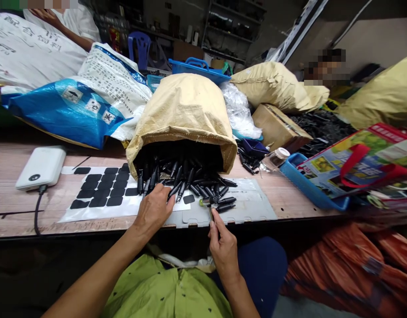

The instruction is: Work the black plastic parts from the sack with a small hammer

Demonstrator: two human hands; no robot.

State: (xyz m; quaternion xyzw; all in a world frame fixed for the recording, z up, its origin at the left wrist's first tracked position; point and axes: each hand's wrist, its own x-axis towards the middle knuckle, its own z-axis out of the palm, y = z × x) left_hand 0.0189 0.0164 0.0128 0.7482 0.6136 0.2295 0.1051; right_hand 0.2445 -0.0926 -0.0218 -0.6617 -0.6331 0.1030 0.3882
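Black pen-like tubes (190,172) spill in a heap from the mouth of a tan sack (186,106) lying on its side. At the front left of this heap is my left hand (153,207), its thumb and fingers closed around one black tube (174,190); its fingertips are partly hidden. My right hand (223,243) grips the thin handle of a small mallet (207,202). The mallet's head has a yellow-green end and a dark end, and is over the grey board (256,207), beside a few loose tubes. Left of the heap lies a white sheet with black stickers (100,190).
A white power bank (42,165) with a cable sits at the left. Behind are a blue-and-white sack (80,101), a cardboard box (276,126) and a clear jar (276,158). Rightward stands a blue tray (302,181) holding a printed bag (359,163). Other people are behind.
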